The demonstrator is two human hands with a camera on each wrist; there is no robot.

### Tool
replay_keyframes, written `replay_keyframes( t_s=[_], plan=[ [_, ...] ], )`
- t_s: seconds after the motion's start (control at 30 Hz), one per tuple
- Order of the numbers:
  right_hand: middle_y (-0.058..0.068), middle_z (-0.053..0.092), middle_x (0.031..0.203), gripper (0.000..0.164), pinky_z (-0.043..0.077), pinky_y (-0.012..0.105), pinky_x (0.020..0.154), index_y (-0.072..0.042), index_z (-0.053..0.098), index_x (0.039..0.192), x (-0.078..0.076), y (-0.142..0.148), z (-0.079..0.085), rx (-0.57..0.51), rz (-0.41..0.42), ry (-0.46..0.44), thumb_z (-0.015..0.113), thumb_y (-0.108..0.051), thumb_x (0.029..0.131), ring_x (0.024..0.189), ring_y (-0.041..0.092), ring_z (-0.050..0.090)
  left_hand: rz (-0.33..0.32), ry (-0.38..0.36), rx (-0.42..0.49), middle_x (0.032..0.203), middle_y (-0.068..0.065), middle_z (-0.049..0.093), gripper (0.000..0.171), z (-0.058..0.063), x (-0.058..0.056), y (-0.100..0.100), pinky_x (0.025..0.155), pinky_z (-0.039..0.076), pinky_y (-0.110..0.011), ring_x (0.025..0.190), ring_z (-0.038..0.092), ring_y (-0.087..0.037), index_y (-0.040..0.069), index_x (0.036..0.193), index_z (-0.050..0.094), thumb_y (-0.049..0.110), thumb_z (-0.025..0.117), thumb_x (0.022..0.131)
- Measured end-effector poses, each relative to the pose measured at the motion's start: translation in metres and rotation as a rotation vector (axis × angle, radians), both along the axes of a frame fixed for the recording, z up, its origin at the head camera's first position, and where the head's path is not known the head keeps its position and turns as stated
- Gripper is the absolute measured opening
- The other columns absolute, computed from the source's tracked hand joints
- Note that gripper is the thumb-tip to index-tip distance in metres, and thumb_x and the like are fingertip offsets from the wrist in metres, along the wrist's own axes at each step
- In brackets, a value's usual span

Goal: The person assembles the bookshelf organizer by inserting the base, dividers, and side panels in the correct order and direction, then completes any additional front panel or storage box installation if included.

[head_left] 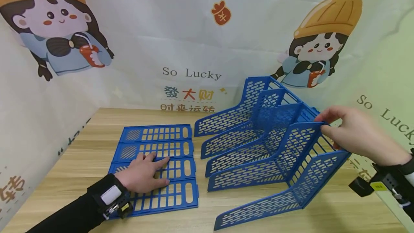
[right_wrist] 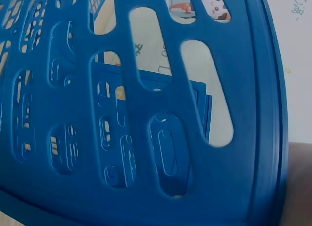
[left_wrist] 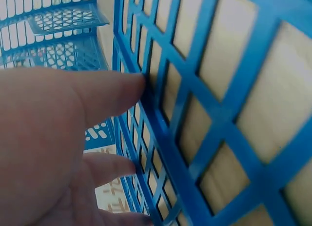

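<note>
A blue plastic file rack (head_left: pixel 268 118) with several slotted upright dividers stands on the right of the table. My right hand (head_left: pixel 359 132) grips its top edge near the right end, thumb on the near side. In the right wrist view, one slotted wall (right_wrist: pixel 243 89) of the rack fills most of the picture and hides the fingers. Flat on the table to the left lie several blue grid panels (head_left: pixel 178 159), joined side by side. My left hand (head_left: pixel 142 174) rests on them with fingers spread; its fingertips touch the lattice (left_wrist: pixel 224 116) in the left wrist view.
Everything stands on a light wood-grain table (head_left: pixel 81 161). A printed cloth (head_left: pixel 145 42) with cartoon figures and lettering hangs behind and along both sides. The rack's back corner comes close to the cloth. A narrow strip of table separates the rack from the panels.
</note>
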State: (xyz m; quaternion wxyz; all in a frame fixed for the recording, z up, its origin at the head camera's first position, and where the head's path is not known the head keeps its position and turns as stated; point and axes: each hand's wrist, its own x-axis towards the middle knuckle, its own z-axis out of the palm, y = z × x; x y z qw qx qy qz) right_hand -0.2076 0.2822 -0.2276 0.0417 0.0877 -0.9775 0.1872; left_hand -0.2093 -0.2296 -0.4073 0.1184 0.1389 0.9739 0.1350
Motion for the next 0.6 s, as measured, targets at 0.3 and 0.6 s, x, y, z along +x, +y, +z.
replay_keyframes(
  t_s=[0.3, 0.6],
  plan=[
    [0.019, 0.072, 0.112, 0.031, 0.045, 0.032, 0.048, 0.0, 0.066, 0.133, 0.018, 0.002, 0.007, 0.122, 0.0, -0.015, 0.062, -0.017, 0.108, 0.057, 0.017, 0.06, -0.04, 0.011, 0.042, 0.171, -0.037, 0.036, 0.079, -0.005, 0.012, 0.003, 0.115, 0.034, -0.085, 0.151, 0.033, -0.066, 0.016, 0.165, 0.052, 0.054, 0.077, 0.1],
    [0.032, 0.074, 0.124, 0.041, 0.064, 0.042, 0.066, 0.004, 0.07, 0.134, 0.015, -0.01, 0.046, 0.268, 0.077, 0.081, 0.063, -0.029, 0.112, 0.093, 0.035, 0.078, -0.058, 0.034, 0.045, 0.17, -0.035, 0.039, 0.083, -0.005, 0.012, -0.002, 0.115, 0.034, -0.086, 0.152, 0.035, -0.067, 0.016, 0.166, 0.05, 0.053, 0.079, 0.098]
  ],
)
